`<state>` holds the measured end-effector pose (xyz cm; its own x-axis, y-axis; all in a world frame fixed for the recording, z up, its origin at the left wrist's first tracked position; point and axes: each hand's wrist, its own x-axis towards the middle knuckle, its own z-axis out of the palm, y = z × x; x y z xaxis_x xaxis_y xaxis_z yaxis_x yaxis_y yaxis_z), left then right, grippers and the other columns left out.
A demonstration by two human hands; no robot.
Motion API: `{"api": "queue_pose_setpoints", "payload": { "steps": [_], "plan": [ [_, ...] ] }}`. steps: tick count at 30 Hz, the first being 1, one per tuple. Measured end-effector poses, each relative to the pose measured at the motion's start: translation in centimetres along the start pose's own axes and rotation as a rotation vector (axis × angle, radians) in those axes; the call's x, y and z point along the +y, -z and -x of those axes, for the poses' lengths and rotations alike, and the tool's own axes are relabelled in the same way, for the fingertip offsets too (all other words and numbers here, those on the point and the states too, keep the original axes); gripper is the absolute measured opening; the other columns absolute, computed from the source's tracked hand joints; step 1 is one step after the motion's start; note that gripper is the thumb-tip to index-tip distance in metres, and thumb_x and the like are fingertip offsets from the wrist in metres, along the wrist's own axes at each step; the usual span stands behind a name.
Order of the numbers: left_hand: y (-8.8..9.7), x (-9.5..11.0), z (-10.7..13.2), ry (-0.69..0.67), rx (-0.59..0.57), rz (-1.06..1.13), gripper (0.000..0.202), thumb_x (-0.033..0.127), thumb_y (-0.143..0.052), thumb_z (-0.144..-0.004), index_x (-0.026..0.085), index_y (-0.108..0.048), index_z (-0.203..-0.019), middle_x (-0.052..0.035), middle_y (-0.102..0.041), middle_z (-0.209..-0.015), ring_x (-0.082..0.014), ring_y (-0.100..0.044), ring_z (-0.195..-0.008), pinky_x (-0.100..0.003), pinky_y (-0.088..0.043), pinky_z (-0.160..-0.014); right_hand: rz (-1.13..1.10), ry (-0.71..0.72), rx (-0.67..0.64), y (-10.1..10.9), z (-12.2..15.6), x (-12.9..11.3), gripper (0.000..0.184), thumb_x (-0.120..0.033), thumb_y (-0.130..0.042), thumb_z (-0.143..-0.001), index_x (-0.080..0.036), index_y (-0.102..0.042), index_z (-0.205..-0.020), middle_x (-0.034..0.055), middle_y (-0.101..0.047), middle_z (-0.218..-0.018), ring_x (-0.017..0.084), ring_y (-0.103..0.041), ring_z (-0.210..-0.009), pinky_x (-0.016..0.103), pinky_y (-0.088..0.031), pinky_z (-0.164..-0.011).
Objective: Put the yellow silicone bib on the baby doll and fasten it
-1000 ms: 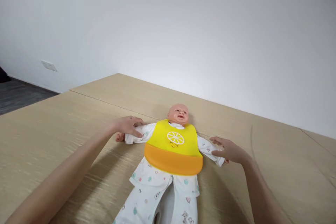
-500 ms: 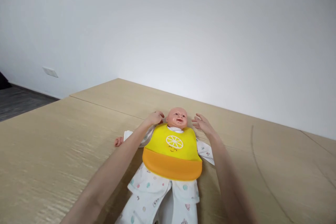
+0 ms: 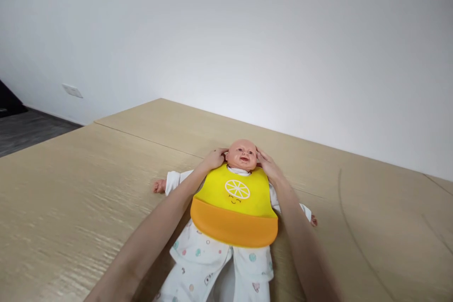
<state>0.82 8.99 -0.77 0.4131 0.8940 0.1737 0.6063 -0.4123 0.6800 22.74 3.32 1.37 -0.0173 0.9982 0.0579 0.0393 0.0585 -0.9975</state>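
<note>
A baby doll (image 3: 242, 152) lies on its back, head toward the far side, in white patterned clothes (image 3: 208, 255). Over its chest spreads a yellow silicone bib (image 3: 221, 181) with a white citrus slice and an orange catch pocket (image 3: 233, 224). My left hand (image 3: 215, 157) is against the left side of the doll's head, fingers curled by its ear. On the other side my right hand (image 3: 266, 161) presses its fingers to the head. Between them, the two hands hold the head. The fingertips behind it are partly hidden.
The doll rests on a wide light wood table (image 3: 88, 198) with a seam across it. Behind the table's far edge stands a white wall (image 3: 247, 47) with a socket plate (image 3: 72, 90). Dark floor (image 3: 35, 130) shows at the left, with a black object (image 3: 9, 101).
Both hands have moved inward, from beside the doll's head to contact with it. The doll's right-side hand now shows past my right forearm. The view has shifted slightly.
</note>
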Motion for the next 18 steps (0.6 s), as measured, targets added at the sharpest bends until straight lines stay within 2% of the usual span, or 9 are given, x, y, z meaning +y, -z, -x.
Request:
{"api": "queue_pose_setpoints", "payload": {
  "steps": [4, 7, 10, 14, 18],
  "plan": [
    [-0.2, 0.0, 0.0, -0.078, -0.014, -0.061, 0.046, 0.012, -0.037, -0.073, 0.011, -0.059, -0.114, -0.0101, -0.061, -0.116, -0.0214, -0.057, -0.104, -0.029, -0.043, -0.088, 0.002, -0.042, 0.037, -0.2, 0.3, -0.5, 0.049, -0.038, -0.048, -0.08, -0.022, -0.046, -0.126, -0.0001, -0.04, -0.132, 0.015, -0.041, -0.121, 0.029, -0.035, -0.104],
    [-0.3, 0.0, 0.1, -0.066, -0.018, -0.101, 0.045, 0.012, -0.039, -0.073, 0.011, -0.059, -0.113, -0.0106, -0.061, -0.115, -0.0221, -0.058, -0.102, -0.029, -0.044, -0.086, 0.054, -0.023, 0.051, -0.5, 0.6, -0.7, 0.048, -0.034, -0.044, -0.083, -0.018, -0.043, -0.128, 0.0006, -0.038, -0.133, 0.014, -0.037, -0.124, 0.029, -0.029, -0.108],
    [-0.4, 0.2, 0.1, -0.041, -0.028, -0.121, 0.044, 0.012, -0.04, -0.074, 0.011, -0.058, -0.115, -0.0116, -0.06, -0.116, -0.0232, -0.057, -0.102, -0.029, -0.043, -0.086, 0.084, 0.009, 0.054, -0.6, 0.8, -0.8, 0.049, -0.034, -0.043, -0.084, -0.015, -0.041, -0.129, 0.0016, -0.037, -0.134, 0.013, -0.035, -0.125, 0.028, -0.024, -0.11],
    [-0.2, 0.9, 0.3, 0.005, -0.043, -0.131, 0.045, 0.012, -0.039, -0.075, 0.014, -0.057, -0.117, -0.0093, -0.058, -0.119, -0.0214, -0.055, -0.106, -0.026, -0.042, -0.087, 0.078, 0.011, 0.063, -0.7, 1.0, -1.0, 0.046, -0.032, -0.043, -0.084, -0.017, -0.042, -0.128, 0.0015, -0.037, -0.134, 0.013, -0.035, -0.125, 0.03, -0.023, -0.11],
    [0.3, 1.4, 1.0, 0.15, -0.016, -0.245, 0.038, 0.019, -0.041, -0.077, 0.014, -0.06, -0.109, -0.0129, -0.063, -0.109, -0.0238, -0.059, -0.098, -0.029, -0.044, -0.081, 0.069, -0.013, 0.087, -0.6, 1.2, -0.7, 0.045, -0.031, -0.045, -0.083, -0.019, -0.045, -0.126, 0.0008, -0.039, -0.133, 0.015, -0.037, -0.124, 0.031, -0.025, -0.109]
  ]
}}
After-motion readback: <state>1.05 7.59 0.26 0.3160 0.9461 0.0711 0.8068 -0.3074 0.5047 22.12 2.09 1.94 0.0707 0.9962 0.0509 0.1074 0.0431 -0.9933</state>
